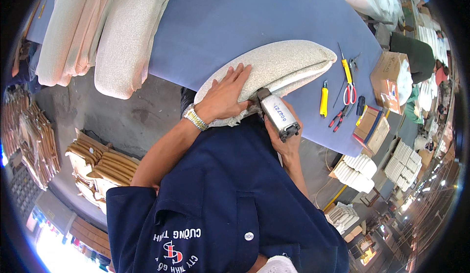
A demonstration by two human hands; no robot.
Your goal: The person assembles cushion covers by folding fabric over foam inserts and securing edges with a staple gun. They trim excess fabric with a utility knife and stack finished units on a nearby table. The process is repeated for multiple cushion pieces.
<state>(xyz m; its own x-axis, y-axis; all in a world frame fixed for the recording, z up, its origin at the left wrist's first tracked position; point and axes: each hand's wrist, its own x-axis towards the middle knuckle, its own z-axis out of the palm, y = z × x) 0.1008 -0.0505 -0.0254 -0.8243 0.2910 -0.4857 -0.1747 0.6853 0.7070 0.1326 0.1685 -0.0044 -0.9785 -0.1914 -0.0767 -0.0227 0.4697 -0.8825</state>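
Note:
A curved, cream-coloured upholstered pad (289,57) lies at the near edge of the blue-grey table (245,8), its folded fabric edge toward me. My left hand (226,94) rests on the pad's left part, fingers stretched out flat over the fabric and the thumb close to the edge. A metal-link watch is on that wrist. My right hand (288,143) grips a silver and black staple gun (278,114), whose nose is at the pad's near edge beside my left thumb. The gun's body hides part of the right fingers. Whether the nose touches the fabric is hard to see.
More upholstered pads (129,38) stand at the left table end. On the table's right lie a yellow-handled screwdriver (347,70), red-handled scissors (349,94), a yellow cutter (324,100) and pliers (337,120). Beyond are a cardboard box (387,79) and an open small box (371,130).

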